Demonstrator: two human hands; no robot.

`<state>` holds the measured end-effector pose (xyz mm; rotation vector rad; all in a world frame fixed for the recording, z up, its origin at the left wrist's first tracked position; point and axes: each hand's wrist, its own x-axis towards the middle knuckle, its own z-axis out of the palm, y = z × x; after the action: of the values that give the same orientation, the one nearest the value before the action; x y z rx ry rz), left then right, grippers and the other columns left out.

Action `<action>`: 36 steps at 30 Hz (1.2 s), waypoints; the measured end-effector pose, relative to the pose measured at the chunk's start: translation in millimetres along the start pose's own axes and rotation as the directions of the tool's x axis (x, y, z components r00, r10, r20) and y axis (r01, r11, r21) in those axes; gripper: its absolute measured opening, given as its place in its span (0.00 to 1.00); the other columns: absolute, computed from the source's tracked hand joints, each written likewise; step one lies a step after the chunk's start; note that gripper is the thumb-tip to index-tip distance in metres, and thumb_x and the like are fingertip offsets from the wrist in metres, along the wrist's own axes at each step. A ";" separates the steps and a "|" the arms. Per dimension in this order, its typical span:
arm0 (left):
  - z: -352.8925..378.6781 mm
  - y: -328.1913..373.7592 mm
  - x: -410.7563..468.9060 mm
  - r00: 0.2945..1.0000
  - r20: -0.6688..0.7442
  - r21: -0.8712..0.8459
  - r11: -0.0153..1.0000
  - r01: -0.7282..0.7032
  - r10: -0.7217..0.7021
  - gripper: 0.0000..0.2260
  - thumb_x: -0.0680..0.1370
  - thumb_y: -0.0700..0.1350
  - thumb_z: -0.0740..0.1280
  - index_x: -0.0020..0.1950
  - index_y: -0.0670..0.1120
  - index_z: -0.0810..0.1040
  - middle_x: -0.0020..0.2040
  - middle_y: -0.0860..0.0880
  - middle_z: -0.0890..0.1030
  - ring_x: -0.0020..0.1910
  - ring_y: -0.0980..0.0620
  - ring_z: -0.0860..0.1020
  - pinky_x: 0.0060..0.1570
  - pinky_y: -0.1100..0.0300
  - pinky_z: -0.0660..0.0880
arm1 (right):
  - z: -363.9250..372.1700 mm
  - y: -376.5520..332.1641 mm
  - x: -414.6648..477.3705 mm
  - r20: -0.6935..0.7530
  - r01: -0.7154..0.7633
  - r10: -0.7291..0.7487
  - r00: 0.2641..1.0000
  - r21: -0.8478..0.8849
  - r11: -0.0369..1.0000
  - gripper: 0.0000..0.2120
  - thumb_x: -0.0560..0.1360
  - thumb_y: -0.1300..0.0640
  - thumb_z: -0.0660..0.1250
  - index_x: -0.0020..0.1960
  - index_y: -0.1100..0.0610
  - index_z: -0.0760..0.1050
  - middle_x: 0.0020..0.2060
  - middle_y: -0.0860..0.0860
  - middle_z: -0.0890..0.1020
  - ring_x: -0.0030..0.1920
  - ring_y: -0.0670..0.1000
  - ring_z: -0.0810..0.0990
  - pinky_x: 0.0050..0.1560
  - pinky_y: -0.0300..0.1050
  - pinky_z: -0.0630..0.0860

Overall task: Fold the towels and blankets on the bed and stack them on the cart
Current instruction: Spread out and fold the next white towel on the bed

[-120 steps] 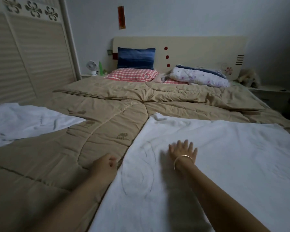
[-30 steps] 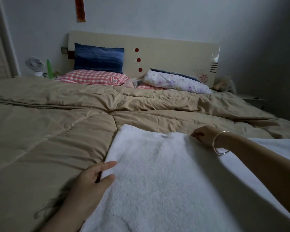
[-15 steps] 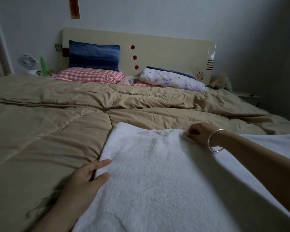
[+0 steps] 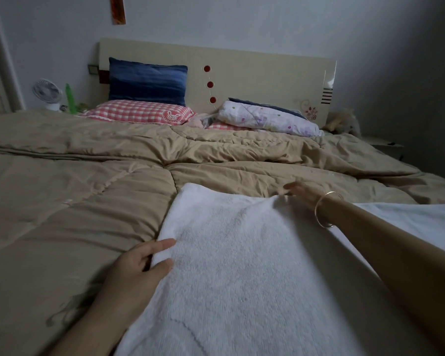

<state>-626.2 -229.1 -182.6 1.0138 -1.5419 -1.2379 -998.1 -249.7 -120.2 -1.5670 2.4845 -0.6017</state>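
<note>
White towel point(image 4: 242, 253), nubby terry, lies centre to lower frame on tan quilted comforter point(image 4: 75, 201). Near end cut off by bottom edge, right side hidden under right forearm point(image 4: 396, 253). Left hand point(image 4: 136, 268), lower left: thumb and forefinger pinch towel's rounded left fold. Right hand point(image 4: 303, 194) blurred at towel's far edge, thin gold bangle point(image 4: 324, 211) on wrist. Fingers look stretched, grip cannot be told

1. The head view looks along the bed point(image 4: 82, 191) from the end opposite the headboard point(image 4: 254, 73), facing it and tilted slightly down.
2. It sits close over the white towel point(image 4: 242, 265), well apart from the headboard.
</note>
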 end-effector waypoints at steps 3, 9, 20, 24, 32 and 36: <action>0.2 0.3 -0.1 1.000 0.001 -0.022 1.000 0.003 -0.003 0.16 0.75 0.30 0.67 0.51 0.50 0.81 0.53 0.58 0.78 0.45 0.78 0.74 0.47 0.82 0.69 | 17.0 -4.7 -13.2 0.252 -0.029 0.108 0.962 -0.298 0.954 0.32 0.76 0.32 0.43 0.76 0.43 0.55 0.77 0.47 0.54 0.77 0.53 0.52 0.75 0.59 0.46; 1.4 3.1 -2.8 1.000 0.002 -0.034 0.999 0.006 -0.006 0.15 0.75 0.30 0.67 0.52 0.50 0.81 0.57 0.53 0.79 0.52 0.71 0.74 0.58 0.70 0.68 | 26.5 -23.6 -15.3 -0.177 0.062 -0.138 0.974 -0.381 0.922 0.21 0.81 0.46 0.47 0.64 0.50 0.72 0.66 0.53 0.73 0.68 0.55 0.67 0.72 0.56 0.51; 1.5 1.4 -1.7 1.000 0.003 0.028 0.999 -0.027 0.027 0.16 0.75 0.32 0.68 0.52 0.53 0.81 0.62 0.51 0.78 0.62 0.59 0.74 0.62 0.64 0.67 | 30.4 -25.2 -35.2 -0.258 0.071 -0.240 0.936 -0.530 0.845 0.23 0.74 0.38 0.60 0.62 0.52 0.70 0.60 0.52 0.72 0.62 0.54 0.69 0.62 0.48 0.64; 1.2 1.6 -1.4 0.999 -0.003 0.040 0.998 -0.047 0.047 0.16 0.75 0.32 0.68 0.50 0.55 0.81 0.62 0.52 0.78 0.63 0.58 0.73 0.65 0.62 0.67 | 32.1 -24.3 -35.2 -0.197 0.118 -0.251 0.948 -0.513 0.850 0.23 0.74 0.38 0.60 0.61 0.53 0.70 0.59 0.51 0.74 0.61 0.54 0.70 0.61 0.48 0.65; -3.3 1.4 1.2 1.000 0.000 0.061 0.998 -0.029 0.029 0.15 0.76 0.33 0.68 0.56 0.50 0.80 0.60 0.54 0.77 0.62 0.58 0.74 0.65 0.61 0.68 | 30.6 -30.5 -49.9 -0.305 0.162 -0.349 0.886 -0.501 0.850 0.15 0.78 0.48 0.61 0.57 0.58 0.73 0.54 0.55 0.76 0.58 0.57 0.72 0.60 0.47 0.65; -2.5 0.2 0.1 0.997 -0.025 0.142 0.987 -0.071 0.075 0.16 0.74 0.32 0.69 0.53 0.54 0.79 0.62 0.52 0.77 0.62 0.55 0.74 0.65 0.60 0.68 | -0.7 -43.0 -124.9 -0.550 0.327 -0.509 0.662 -0.399 0.857 0.07 0.71 0.61 0.70 0.47 0.59 0.74 0.40 0.55 0.79 0.38 0.57 0.77 0.36 0.51 0.77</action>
<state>-623.9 -229.9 -182.0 1.0517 -1.6470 -1.0704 -906.8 -154.5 -113.4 -2.4425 2.7358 -1.0654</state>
